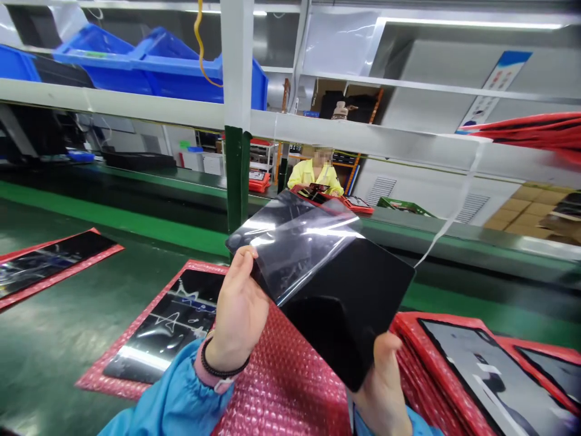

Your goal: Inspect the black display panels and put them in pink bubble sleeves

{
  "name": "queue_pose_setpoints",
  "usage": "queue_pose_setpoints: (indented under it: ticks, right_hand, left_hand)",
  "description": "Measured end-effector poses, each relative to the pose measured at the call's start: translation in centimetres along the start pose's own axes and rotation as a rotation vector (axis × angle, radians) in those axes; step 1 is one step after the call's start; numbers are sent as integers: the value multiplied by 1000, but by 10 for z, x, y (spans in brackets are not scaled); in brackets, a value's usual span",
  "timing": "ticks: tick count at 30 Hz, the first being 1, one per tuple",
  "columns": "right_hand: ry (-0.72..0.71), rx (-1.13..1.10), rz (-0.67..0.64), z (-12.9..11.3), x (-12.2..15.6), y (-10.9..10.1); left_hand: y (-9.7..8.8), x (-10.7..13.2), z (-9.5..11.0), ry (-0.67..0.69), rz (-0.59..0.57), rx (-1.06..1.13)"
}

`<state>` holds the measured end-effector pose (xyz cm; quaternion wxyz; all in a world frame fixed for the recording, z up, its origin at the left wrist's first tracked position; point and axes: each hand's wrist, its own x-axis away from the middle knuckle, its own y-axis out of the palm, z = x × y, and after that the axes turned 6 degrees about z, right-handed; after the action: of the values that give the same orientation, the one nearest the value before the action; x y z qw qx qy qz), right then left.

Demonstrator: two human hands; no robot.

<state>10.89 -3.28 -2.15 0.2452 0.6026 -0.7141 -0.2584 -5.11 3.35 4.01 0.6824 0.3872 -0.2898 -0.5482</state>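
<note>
Nearby, red bubble-wrap pouches (284, 381) hold glossy black panels (163, 321).

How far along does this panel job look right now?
Looks done, tentatively: panels lie on red bubble sheets on the green belt at left, though their exact state can't be told. In hand: the left hand and right hand grip a black panel, with clear film over its upper part. Probably left: the red-edged stack at right.
</note>
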Motion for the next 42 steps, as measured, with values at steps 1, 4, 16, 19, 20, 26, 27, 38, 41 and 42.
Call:
queue_pose_setpoints:
  ticks: [1,4,16,19,20,26,27,38,41,42]
  right_hand:
    - [-43,17,9,1,1,7]
    - [-101,113,-10,5,1,23]
    - [-49,341,-81,-7,5,33]
    - [-78,397,-122,-15,5,34]
    - [-74,431,-152,-16,5,34]
    - [-59,531,-210,-20,5,34]
    - [-73,504,-192,-20,6,35]
    - [-287,731,-131,-44,6,11]
    - [-242,658,-112,-45,7,14]
    - [-216,613,-103,-45,7,16]
  left_hand:
    - [-1,-1,2,48,2,6]
    - [-3,1,9,189,-23,-4]
    - [-3,-4,17,282,16,-44]
    - [-3,-15,21,286,35,-81]
    - [-3,-18,21,314,53,-105]
    - [-8,-37,25,425,91,-248]
    - [-9,-40,26,428,77,-261]
    - [-16,-62,32,325,-17,-301]
    - [-17,-63,32,341,-28,-318]
    - [-17,-64,32,362,-27,-328]
